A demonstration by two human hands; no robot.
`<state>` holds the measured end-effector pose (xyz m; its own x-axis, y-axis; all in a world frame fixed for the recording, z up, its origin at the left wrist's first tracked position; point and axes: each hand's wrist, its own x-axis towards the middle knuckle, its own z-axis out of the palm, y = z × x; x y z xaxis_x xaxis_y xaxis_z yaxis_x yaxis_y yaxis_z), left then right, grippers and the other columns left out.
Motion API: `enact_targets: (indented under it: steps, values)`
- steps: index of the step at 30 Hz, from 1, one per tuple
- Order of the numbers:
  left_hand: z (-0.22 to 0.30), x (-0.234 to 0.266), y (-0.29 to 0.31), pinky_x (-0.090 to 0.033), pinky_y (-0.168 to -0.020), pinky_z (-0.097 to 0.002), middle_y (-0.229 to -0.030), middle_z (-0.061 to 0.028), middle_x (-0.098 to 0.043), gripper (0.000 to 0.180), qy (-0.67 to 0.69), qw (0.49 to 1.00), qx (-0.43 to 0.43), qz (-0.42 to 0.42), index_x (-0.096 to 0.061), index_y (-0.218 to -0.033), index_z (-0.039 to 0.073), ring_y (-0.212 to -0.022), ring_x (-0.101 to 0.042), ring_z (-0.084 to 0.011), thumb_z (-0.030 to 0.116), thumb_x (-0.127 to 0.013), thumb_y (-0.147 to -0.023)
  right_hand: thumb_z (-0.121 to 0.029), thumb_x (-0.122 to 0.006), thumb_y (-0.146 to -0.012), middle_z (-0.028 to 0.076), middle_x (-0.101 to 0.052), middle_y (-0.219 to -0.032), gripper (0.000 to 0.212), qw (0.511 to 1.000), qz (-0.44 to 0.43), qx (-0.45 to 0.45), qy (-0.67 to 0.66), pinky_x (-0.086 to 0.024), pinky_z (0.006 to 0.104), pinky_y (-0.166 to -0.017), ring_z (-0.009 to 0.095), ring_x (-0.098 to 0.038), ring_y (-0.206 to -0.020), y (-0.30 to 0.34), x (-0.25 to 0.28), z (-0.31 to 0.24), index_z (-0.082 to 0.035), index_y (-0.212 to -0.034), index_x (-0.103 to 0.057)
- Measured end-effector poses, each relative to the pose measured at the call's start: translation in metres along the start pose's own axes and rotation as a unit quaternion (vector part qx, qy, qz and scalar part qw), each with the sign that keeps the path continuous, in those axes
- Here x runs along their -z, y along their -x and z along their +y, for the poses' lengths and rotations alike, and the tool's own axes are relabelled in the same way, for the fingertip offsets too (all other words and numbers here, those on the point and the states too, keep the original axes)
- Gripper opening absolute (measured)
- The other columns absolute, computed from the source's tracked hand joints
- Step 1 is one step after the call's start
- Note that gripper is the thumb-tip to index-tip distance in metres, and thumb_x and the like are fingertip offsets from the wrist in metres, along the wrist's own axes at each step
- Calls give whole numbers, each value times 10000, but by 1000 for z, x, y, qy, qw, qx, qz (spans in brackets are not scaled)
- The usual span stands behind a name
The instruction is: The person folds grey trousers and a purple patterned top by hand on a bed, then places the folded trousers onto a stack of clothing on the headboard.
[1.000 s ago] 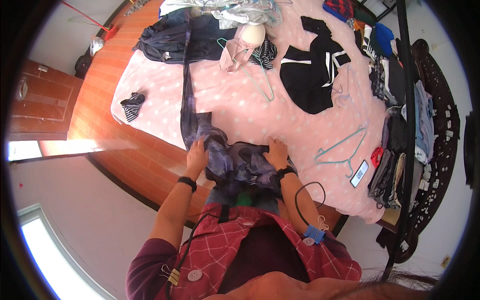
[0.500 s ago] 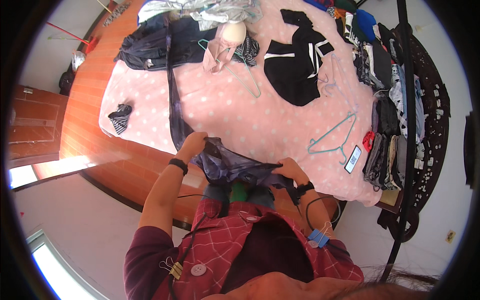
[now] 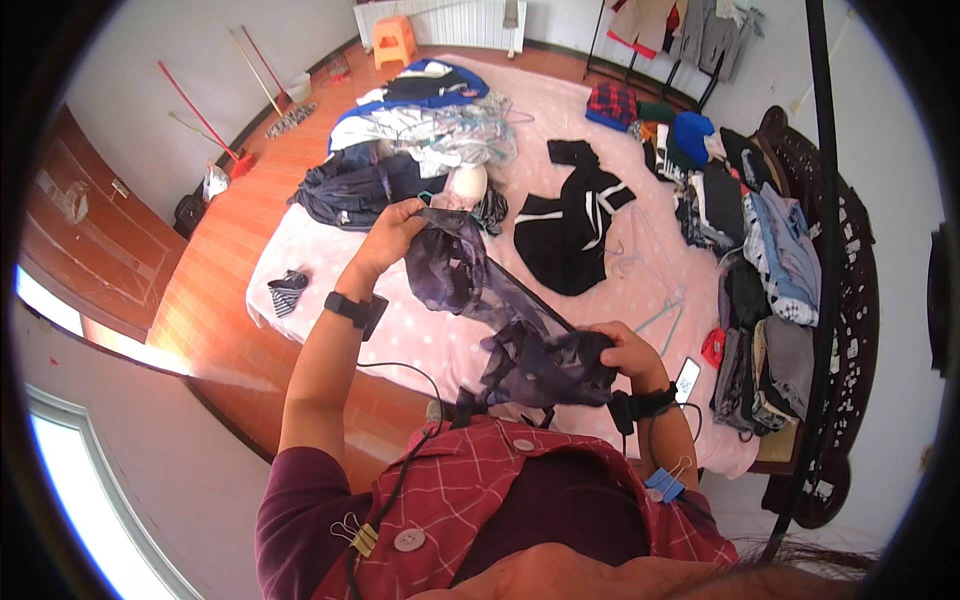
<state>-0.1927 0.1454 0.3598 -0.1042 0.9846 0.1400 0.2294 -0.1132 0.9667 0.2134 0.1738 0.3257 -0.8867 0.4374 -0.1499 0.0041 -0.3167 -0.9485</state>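
A thin, dark purple patterned garment (image 3: 455, 270) hangs stretched between my hands above the near side of the bed. Its exact kind cannot be told. My left hand (image 3: 394, 238) is raised and pinches its upper left end. Lower and to the right, my right hand (image 3: 630, 352) is closed on the bunched other end, beside a dark edge band running between the two hands. Beyond the garment lie a pale pink bra (image 3: 469, 185) and a black top with white stripes (image 3: 560, 238). The fingertips of both hands are partly hidden by cloth.
Dark clothes (image 3: 350, 190) heap at the bed's far left. Folded clothes (image 3: 780, 250) stack along the right by the carved headboard (image 3: 845, 280). A small striped cloth (image 3: 288, 292), a hanger (image 3: 668, 318) and a phone (image 3: 687, 380) lie on the pink bedspread (image 3: 400, 320).
Both hands have risen with the garment, the left higher and farther out. The long strip that trailed across the bed no longer shows there. My view has tilted up, showing more room.
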Motion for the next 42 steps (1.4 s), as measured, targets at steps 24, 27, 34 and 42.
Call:
enact_targets:
  steps: [24,27,34,42]
  values:
    - [7,1,1,-458,-729,-496,-830,-255,-615,289,-414,864,-45,282,-578,-980,42,-837,-587,-429,50,-530,-695,12,-483,-717,197,-605,-689,313,655,540,191,493,-456,415,-589,367,-603,-646,33,1,-44,-54,-1010,-569]
    - [12,-12,8,-449,-747,-500,-862,-263,-613,330,-411,874,-22,258,-579,-1024,40,-863,-585,-428,56,-526,-699,27,-461,-689,215,-615,-743,383,565,623,175,512,-458,437,-631,391,-602,-705,17,42,-39,-67,-1047,-560]
    - [-4,-21,15,-471,-678,-329,-823,-148,-645,289,-93,956,-36,276,-597,-973,-20,-747,-610,-258,-60,-423,-745,99,-394,-678,173,-622,-839,492,647,677,200,289,-468,332,-675,269,-604,-740,-26,99,6,5,-1147,-510]
    - [-14,-12,38,-440,-630,-277,-772,-70,-626,293,34,961,15,273,-643,-905,-18,-701,-551,-143,-25,-407,-732,-38,-527,-695,189,-643,-889,386,616,588,19,524,-479,432,-737,375,-611,-841,-15,48,-5,-106,-1070,-588]
